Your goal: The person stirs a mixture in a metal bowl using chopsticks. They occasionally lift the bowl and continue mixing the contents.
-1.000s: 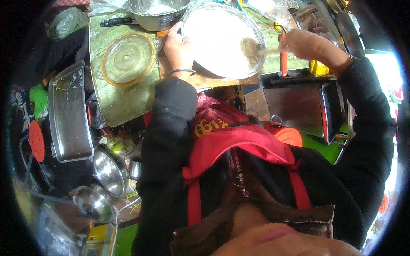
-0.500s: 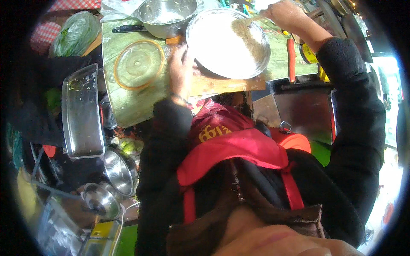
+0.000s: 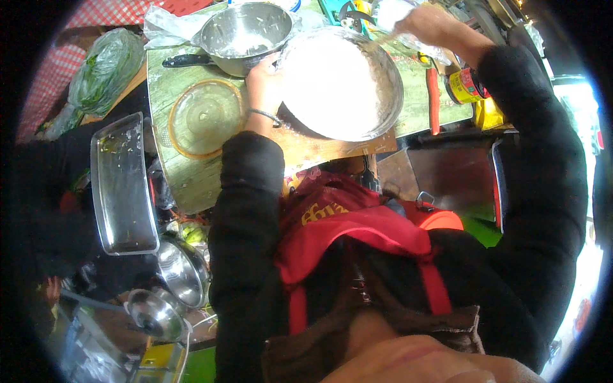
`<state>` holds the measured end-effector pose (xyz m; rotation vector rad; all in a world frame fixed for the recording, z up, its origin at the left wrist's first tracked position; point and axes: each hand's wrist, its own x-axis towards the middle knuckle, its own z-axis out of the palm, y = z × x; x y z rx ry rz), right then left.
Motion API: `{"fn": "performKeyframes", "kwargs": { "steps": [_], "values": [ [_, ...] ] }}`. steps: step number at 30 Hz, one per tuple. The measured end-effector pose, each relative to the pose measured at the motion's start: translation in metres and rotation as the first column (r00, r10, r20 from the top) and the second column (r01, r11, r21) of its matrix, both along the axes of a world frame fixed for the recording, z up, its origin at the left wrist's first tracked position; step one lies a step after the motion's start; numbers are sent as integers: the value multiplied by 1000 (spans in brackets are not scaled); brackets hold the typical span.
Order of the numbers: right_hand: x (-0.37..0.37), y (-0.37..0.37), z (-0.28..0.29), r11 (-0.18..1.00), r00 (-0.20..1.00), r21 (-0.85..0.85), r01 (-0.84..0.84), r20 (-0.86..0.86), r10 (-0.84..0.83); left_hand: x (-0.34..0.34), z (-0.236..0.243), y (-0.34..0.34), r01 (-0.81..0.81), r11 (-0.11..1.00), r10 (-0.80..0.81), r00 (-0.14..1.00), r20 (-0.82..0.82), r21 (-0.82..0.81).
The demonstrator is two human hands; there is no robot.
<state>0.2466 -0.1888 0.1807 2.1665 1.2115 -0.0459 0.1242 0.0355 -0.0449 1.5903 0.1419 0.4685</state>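
A large bowl (image 3: 332, 83) of white powder, washed out by glare, sits on a wooden board (image 3: 300, 153) on the green table (image 3: 191, 185). My left hand (image 3: 264, 89) grips the bowl's left rim, its fingertips partly hidden. My right hand (image 3: 431, 29) is above the bowl's upper right, closed around a pale stick-like utensil whose tip is at the bowl's far edge, blurred. A steel pot (image 3: 246, 38) with a black handle touches the upper left of the bowl. A clear round lid (image 3: 204, 118) lies left of my left hand. A red-handled tool (image 3: 433, 99) lies right of the bowl.
A bagged green vegetable (image 3: 105, 70) is at upper left. A steel tray (image 3: 121, 182) stands beside the table, steel bowls (image 3: 182, 271) below it. A labelled can (image 3: 466, 86) is at right. What looks like another person's hand (image 3: 52, 290) shows at lower left. An orange-red container (image 3: 437, 220) is below.
My right hand has moved up toward the bowl's far side with the utensil. My left hand dropped along the bowl's side, then rose to the rim again. The brown patch in the powder shows less.
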Motion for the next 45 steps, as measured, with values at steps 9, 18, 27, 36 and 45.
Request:
{"fn": "performKeyframes", "kwargs": {
  "steps": [9,18,27,36,45],
  "values": [
    [-45,-52,7,940,757,-96,326,-570,-321,-12,2,-13,-5,920,29,998,56,-393],
    [3,96,-17,995,992,-57,87,-89,-92,-6,3,1,50,994,-48,999,-20,96],
    [-37,-45,-3,998,915,-53,36,-401,-54,-15,11,-18,-82,970,107,989,98,-230],
    [-107,-9,-19,976,741,-51,212,-643,-194,-68,5,-55,-246,934,251,968,-15,-259],
    [-37,34,-5,947,986,-293,-134,54,156,-89,25,-23,27,898,-124,973,-194,-439]
  ]
}}
